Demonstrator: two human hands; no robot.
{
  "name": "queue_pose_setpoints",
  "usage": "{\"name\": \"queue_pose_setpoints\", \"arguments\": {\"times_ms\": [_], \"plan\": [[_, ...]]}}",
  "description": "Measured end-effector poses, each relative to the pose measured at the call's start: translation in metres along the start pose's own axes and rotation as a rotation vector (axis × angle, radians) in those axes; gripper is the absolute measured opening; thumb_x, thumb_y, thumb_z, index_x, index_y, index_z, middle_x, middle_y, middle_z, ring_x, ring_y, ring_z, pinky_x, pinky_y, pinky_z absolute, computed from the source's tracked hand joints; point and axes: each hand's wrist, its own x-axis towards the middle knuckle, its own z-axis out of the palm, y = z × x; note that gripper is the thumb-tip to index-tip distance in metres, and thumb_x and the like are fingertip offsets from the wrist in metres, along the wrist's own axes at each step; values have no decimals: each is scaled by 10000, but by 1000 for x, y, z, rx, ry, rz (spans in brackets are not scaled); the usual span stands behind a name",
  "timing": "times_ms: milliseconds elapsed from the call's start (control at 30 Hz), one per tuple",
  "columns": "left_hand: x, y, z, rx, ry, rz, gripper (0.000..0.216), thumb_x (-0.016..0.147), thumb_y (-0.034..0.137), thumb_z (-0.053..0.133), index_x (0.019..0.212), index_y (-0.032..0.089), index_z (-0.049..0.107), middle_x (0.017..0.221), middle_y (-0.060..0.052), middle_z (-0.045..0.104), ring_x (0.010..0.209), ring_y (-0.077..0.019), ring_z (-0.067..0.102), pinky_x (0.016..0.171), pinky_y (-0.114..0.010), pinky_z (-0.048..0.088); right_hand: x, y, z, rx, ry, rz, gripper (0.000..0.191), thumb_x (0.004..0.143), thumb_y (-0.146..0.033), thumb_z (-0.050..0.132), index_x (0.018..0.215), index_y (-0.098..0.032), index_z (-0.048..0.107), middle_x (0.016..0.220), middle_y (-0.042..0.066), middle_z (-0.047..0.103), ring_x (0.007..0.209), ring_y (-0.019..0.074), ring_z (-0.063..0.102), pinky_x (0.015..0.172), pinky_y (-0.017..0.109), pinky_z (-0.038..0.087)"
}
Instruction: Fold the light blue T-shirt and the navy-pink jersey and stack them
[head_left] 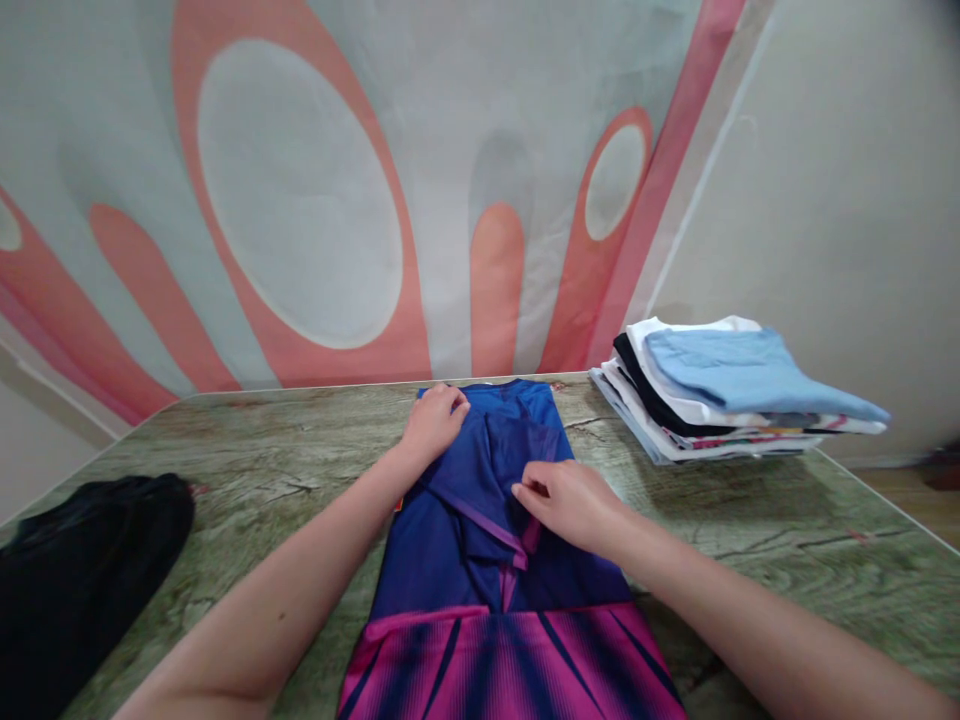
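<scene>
A blue and magenta sports shirt [510, 660] lies lengthwise on the table in front of me, its sides turned inward into a long strip. A dark blue sleeve [480, 500] with a purple hem is folded across its middle. My left hand [436, 422] rests at the shirt's far left edge, fingers curled and closed on the cloth. Lower on the right side, my right hand [566, 502] has thumb and fingers pinched at the sleeve's fabric. The fingertips of both hands are partly hidden.
A stack of folded clothes [720, 395], light blue on top, stands at the table's right back. Black folded clothing [97, 570] lies at the left. The wood-patterned table [277, 470] ends at a wall covering [442, 200] with red shapes.
</scene>
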Motion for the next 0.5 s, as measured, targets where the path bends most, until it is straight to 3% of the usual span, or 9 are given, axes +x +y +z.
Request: {"name": "queue_pose_setpoints", "arguments": {"times_ms": [100, 167, 267, 367, 500], "plan": [[-37, 18, -18, -106, -125, 161, 262, 951, 303, 428, 944, 187, 663, 976, -67, 661, 971, -197, 603, 898, -311, 450, 16, 26, 9, 51, 190, 9, 132, 893, -269, 504, 834, -227, 614, 838, 10, 669, 782, 161, 608, 645, 256, 351], [-68, 32, -21, -157, -220, 248, 315, 971, 347, 403, 1134, 197, 628, 1178, -75, 632, 1126, -190, 562, 989, -307, 412, 26, 46, 17, 62, 300, -9, 118, 871, -189, 513, 902, -225, 621, 932, 29, 658, 896, 176, 596, 759, 265, 391], [-105, 48, -17, -117, -383, 341, 503, 959, 449, 426, 1409, 224, 415, 1478, -79, 410, 1375, -226, 343, 1127, -395, 267, 35, 70, 27, 60, 379, -50, 163, 851, -148, 521, 942, -222, 634, 996, 53, 641, 983, 200, 570, 879, 307, 402], [-118, 55, -14, -49, -489, 360, 610, 949, 499, 422, 1485, 250, 269, 1559, -75, 240, 1440, -261, 183, 1153, -492, 167, 38, 80, 31, 62, 399, -76, 181, 843, -142, 520, 955, -223, 638, 1011, 58, 633, 991, 211, 566, 909, 337, 412], [-115, 59, -19, -65, -520, 378, 602, 956, 525, 380, 1490, 279, 253, 1573, -63, 190, 1452, -248, 125, 1154, -485, 166, 39, 84, 35, 74, 428, -79, 223, 836, -157, 526, 1025, -224, 623, 1059, 65, 629, 1021, 225, 559, 929, 366, 416]]}}
